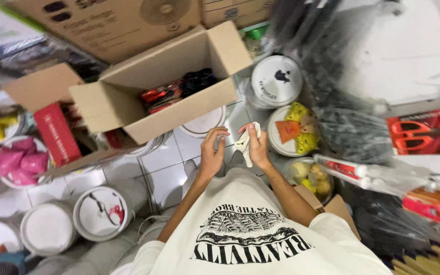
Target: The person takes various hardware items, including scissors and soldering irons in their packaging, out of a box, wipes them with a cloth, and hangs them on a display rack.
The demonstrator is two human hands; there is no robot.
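Standing just below an open box (154,86), a person's right hand (257,147) pinches a white wrapper (245,144); the left hand (212,153), fingers curled loosely open, hovers beside it.

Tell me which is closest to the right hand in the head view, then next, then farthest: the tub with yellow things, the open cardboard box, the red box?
1. Tub with yellow things, just right of the right hand.
2. Open cardboard box, up and left.
3. Red box, far left.

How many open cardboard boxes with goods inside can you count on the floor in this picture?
1: the open cardboard box sits on the tiled floor ahead of the left hand and right hand, holding red and black packets. Others may be hidden beyond the frame.
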